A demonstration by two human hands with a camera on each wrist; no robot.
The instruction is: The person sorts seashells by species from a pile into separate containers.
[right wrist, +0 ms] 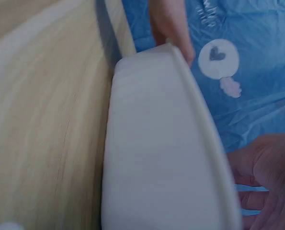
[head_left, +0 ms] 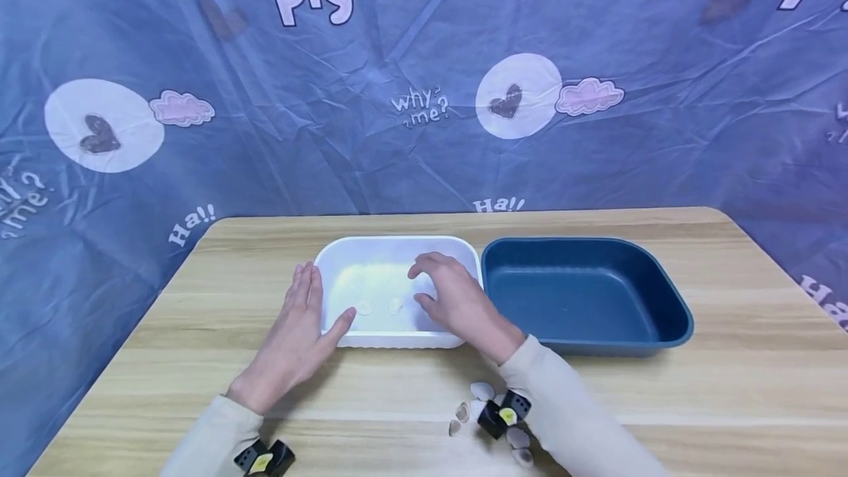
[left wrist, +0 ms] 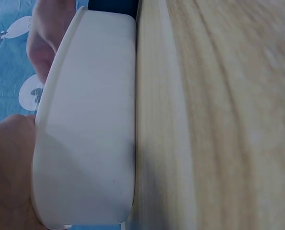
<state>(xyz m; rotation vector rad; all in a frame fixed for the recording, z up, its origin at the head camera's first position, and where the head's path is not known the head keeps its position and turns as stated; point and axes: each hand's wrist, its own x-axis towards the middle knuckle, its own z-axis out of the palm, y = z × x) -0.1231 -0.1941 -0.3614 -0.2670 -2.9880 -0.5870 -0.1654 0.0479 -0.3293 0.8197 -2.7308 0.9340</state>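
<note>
A white rectangular tub (head_left: 404, 339) stands on the table, with two small pale shells (head_left: 395, 305) lying on its floor. At its left end is my left hand (head_left: 294, 333), fingers straight along the outside and thumb reaching over the near rim. My right hand (head_left: 460, 306) hovers over the tub's right part. Its thumb and index finger are bent and spread apart, and nothing shows between them. In the right wrist view the right hand (right wrist: 269, 175) is beside the tub's rim, partly cut off by the frame. The left wrist view shows the left hand (left wrist: 10, 167) against the rim.
A dark blue tub (head_left: 583, 308) stands just right of the white one, with no contents visible. Several shells (head_left: 482, 391) lie on the wooden table (head_left: 371, 418) near the right sleeve, partly hidden by the wrist camera (head_left: 503, 414). Behind the table hangs a blue printed cloth (head_left: 371, 153).
</note>
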